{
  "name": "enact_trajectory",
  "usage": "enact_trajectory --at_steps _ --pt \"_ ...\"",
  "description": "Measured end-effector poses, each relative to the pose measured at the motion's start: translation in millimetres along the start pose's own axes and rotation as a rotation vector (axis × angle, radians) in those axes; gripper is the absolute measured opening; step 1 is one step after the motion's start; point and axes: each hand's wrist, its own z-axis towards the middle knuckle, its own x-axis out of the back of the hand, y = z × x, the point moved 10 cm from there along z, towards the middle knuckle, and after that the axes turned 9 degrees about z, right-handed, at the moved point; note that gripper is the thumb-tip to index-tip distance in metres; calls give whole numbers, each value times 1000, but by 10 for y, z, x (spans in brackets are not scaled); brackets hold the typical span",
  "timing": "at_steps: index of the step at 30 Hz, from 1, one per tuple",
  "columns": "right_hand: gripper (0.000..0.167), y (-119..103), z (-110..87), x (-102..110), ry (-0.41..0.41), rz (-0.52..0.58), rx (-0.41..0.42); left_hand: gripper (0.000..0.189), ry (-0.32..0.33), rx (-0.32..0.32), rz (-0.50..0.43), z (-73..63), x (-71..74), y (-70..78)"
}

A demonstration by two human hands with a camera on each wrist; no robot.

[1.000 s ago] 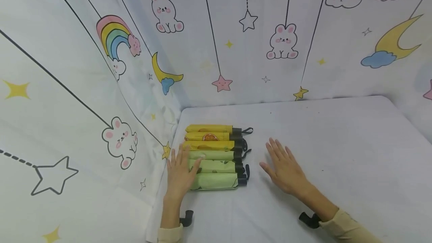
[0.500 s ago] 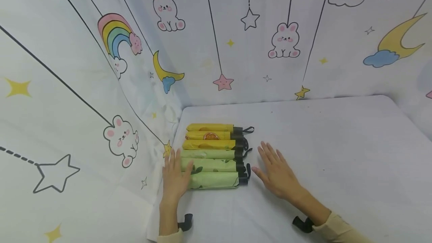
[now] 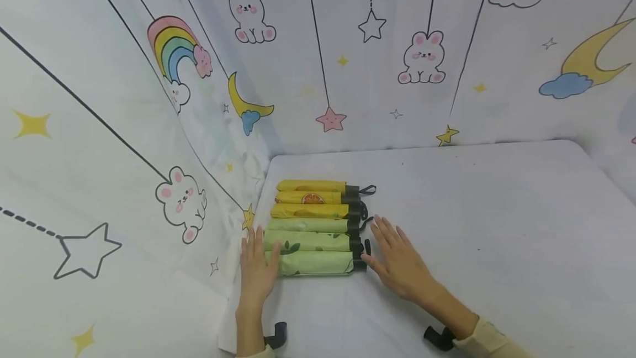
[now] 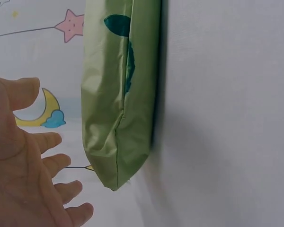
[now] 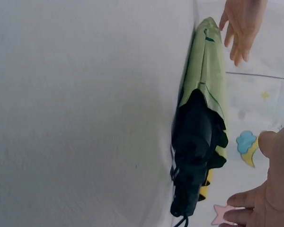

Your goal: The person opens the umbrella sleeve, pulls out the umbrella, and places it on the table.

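Three yellow folded umbrellas (image 3: pixel 310 211) and three green folded umbrellas (image 3: pixel 318 263) lie side by side in a row on the table, black handles to the right. My left hand (image 3: pixel 258 269), fingers straight and spread, is at the left ends of the green ones and overlaps them in the head view. In the left wrist view its fingers extend beside the tip of the nearest green umbrella (image 4: pixel 118 104). My right hand (image 3: pixel 399 267) is held flat with straight fingers by the handle ends. The right wrist view shows the nearest umbrella's black handle (image 5: pixel 194 132) beside that hand.
White cloth covers the table (image 3: pixel 487 214). A white curtain (image 3: pixel 298 43) printed with rabbits, stars and moons hangs behind it and along the left. Black camera mounts (image 3: pixel 439 338) sit at both wrists.
My right hand has moved left, close to the umbrella handles. My left hand has drawn back toward the umbrellas' left ends, covering less of them. The umbrellas keep their places in the row.
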Motion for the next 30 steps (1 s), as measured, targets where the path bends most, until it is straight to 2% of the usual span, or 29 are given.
enact_trajectory --at_steps 5,14,22,30 --pt "80 -94 -15 -50 33 2 40 71 -4 29 -80 -83 11 -24" --pt "80 -146 -38 -178 21 54 2 63 -105 151 -270 -188 -86 -196" --pt "77 -157 -62 -202 49 140 -55 63 -93 241 -377 -257 -95 -271" --pt "73 -83 -54 -253 68 186 -137 57 -73 293 -486 -326 -123 -343"
